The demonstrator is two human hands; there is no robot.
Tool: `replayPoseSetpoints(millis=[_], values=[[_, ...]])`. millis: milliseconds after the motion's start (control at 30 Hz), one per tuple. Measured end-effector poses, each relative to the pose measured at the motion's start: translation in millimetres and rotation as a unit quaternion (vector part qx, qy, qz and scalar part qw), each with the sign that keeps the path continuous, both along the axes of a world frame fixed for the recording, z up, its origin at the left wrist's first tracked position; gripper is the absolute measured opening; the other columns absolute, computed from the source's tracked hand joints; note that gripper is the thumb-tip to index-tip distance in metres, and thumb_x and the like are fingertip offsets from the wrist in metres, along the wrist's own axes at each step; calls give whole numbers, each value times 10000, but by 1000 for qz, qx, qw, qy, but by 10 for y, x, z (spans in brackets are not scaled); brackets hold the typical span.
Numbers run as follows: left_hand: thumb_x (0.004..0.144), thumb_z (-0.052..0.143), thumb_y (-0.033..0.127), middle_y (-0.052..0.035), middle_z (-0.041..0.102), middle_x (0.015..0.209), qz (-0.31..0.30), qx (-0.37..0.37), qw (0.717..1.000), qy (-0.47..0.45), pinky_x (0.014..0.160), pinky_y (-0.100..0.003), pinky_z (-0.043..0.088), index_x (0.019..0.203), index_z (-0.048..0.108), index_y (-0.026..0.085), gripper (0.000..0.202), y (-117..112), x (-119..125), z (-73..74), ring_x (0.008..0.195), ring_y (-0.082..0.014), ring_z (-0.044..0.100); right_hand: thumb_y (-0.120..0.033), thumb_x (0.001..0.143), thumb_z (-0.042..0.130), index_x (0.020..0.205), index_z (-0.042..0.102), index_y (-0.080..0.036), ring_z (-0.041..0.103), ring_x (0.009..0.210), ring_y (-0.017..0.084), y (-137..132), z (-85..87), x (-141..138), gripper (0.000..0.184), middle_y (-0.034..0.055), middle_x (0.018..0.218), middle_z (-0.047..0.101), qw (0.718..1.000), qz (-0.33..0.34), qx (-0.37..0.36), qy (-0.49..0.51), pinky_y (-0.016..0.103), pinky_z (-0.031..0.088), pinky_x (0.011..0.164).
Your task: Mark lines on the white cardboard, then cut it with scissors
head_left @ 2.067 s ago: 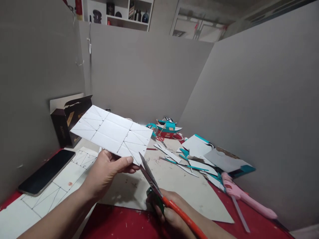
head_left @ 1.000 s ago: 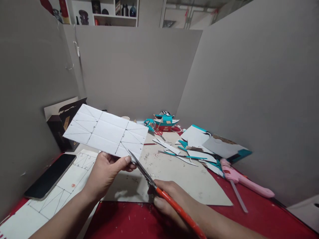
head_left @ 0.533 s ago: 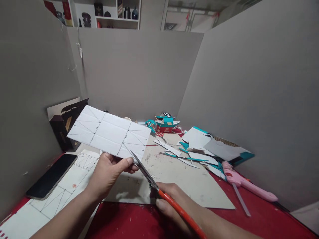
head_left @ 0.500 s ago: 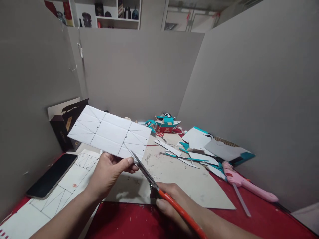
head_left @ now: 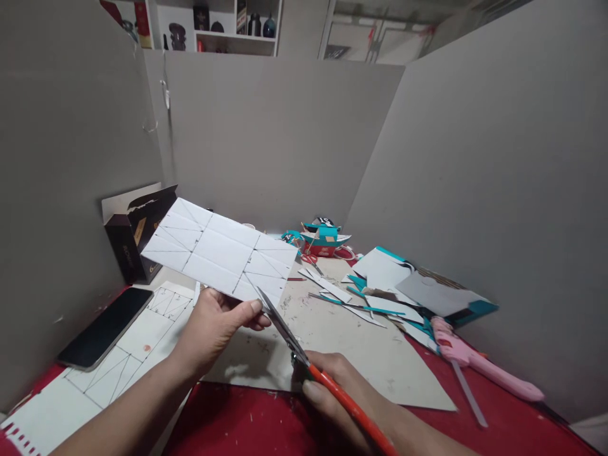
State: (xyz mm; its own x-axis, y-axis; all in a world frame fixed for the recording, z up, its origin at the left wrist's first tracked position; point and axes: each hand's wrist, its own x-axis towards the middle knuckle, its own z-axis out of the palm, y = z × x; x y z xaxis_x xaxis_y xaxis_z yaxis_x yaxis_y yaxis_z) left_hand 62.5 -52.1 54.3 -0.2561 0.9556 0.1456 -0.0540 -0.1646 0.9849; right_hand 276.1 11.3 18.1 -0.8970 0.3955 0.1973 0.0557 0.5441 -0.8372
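My left hand (head_left: 216, 323) pinches the near edge of a white card sheet (head_left: 221, 256) ruled with pencil lines and holds it up over the table. My right hand (head_left: 339, 392) grips orange-handled scissors (head_left: 304, 358). Their blades point up and left and meet the card's near right corner, beside my left thumb. The fingers of my right hand are wrapped round the handle and partly hidden behind it.
A phone (head_left: 107, 329) lies at left on another ruled white sheet (head_left: 114, 354). A dark open box (head_left: 137, 231) stands behind. Grey board (head_left: 370, 354) covers the red table. Card scraps (head_left: 380, 297), a pink glue gun (head_left: 475, 364) and a small paper boat model (head_left: 325, 237) lie right. Grey partitions enclose the desk.
The scissor blades have moved from just outside the card's corner into its edge. The card and both hands stay in nearly the same place; the view has shifted a little.
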Motion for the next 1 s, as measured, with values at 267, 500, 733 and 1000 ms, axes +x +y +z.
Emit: replayPoseSetpoints(millis=[267, 500, 733, 1000], values=[[782, 748, 275, -70, 764, 694, -6, 3, 1000, -7, 635, -230, 560, 781, 728, 127, 149, 1, 4, 22, 632, -152, 707, -533, 976, 377, 892, 577, -155, 447, 726, 152, 0, 0, 4, 436, 31, 821, 548, 1000, 3, -8, -14, 263, 457, 691], [777, 759, 283, -72, 762, 694, -15, 7, 1000, -14, 625, -225, 557, 796, 721, 120, 169, 18, -9, -5, 625, -148, 702, -532, 973, 389, 875, 573, -155, 435, 702, 146, 18, -84, 13, 431, 21, 785, 528, 1000, -8, 6, -1, 259, 446, 675], [770, 767, 286, -67, 758, 685, -21, 10, 999, -27, 627, -223, 561, 796, 718, 120, 175, 24, -7, -9, 625, -145, 700, -526, 977, 378, 861, 550, -168, 382, 672, 136, 27, -125, 20, 414, 3, 756, 481, 1000, -14, 11, -9, 251, 404, 636], [758, 775, 286, -60, 751, 675, -26, 7, 999, -37, 642, -235, 565, 794, 714, 126, 175, 23, -11, -12, 623, -144, 692, -521, 983, 382, 824, 501, -178, 334, 651, 125, 59, -240, 43, 396, -20, 728, 412, 1000, -22, 3, -17, 244, 349, 600]])
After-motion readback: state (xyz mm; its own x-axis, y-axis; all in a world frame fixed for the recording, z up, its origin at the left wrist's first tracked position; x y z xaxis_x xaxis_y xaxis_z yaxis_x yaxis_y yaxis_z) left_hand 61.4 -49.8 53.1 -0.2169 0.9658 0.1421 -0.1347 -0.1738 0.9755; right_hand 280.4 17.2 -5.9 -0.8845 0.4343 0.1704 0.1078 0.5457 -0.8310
